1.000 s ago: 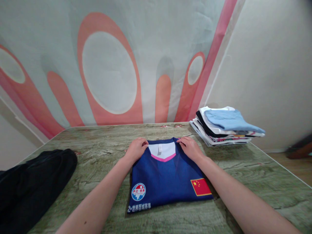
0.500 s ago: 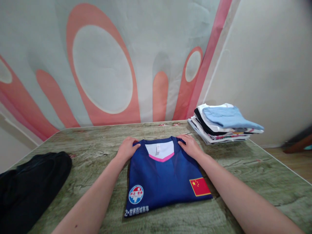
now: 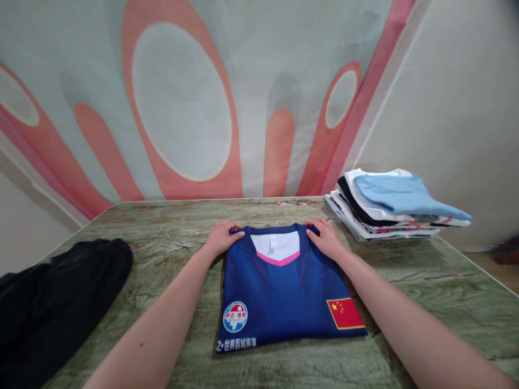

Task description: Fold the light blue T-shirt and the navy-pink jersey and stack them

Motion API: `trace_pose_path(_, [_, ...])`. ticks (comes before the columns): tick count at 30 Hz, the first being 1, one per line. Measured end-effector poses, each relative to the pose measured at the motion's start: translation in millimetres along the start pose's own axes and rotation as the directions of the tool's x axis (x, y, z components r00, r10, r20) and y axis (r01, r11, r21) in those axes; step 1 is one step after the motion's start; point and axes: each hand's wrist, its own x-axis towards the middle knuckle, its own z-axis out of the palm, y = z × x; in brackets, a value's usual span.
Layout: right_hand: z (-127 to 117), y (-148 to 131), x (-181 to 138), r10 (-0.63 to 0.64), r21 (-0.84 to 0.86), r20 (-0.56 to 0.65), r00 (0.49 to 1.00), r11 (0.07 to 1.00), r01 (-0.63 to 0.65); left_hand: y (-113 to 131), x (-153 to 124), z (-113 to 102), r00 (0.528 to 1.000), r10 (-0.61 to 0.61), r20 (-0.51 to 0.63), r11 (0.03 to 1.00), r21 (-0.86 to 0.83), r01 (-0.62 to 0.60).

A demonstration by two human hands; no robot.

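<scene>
A folded navy blue T-shirt (image 3: 284, 297) lies flat on the table in front of me, collar at the far side. It has a white inside neck with a pink edge, a round badge at lower left and a red flag patch at lower right. My left hand (image 3: 222, 237) grips its far left shoulder, thumb on top and fingers behind the edge. At the far right shoulder, beside the collar, my right hand (image 3: 325, 240) pinches the cloth in the same way. The fingertips of both hands are partly hidden.
On the wood-grain table (image 3: 170, 237), a stack of folded clothes (image 3: 389, 208), light blue on top, stands at the far right corner. Black cloth (image 3: 68, 302) lies loosely at the left. A wall with a pink and white pattern (image 3: 182, 102) rises behind the far edge.
The whole view has shifted slightly, so everything on the table appears further right. Both hands keep their places at the shirt's shoulders.
</scene>
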Motion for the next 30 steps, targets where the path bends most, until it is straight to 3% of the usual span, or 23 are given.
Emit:
trace_pose_path(6, [-1, 0, 1, 0.024, -0.021, 0.051, 0.998, 1.000, -0.023, 1, -1, -4, 0.999, -0.036, 0.040, 0.999, -0.031, 0.038])
trace_pose_path(15, [0, 0, 1, -0.047, 0.043, 0.054, 0.997, 0.998, 0.044, -4, -4, 2, 0.999, -0.024, -0.034, 0.993, -0.117, 0.020])
trace_pose_path(23, [2, 0, 5, 0.060, 0.106, -0.138, 0.989, 0.993, -0.046, 2, 6, 12, 0.973, -0.065, -0.224, 0.997, -0.066, 0.051])
trace_pose_path(30, [3, 3, 0, 0.109, 0.060, -0.103, 0.989, 0.993, -0.103, -5, 0, 7, 0.975, -0.088, -0.206, 0.993, -0.091, 0.070])
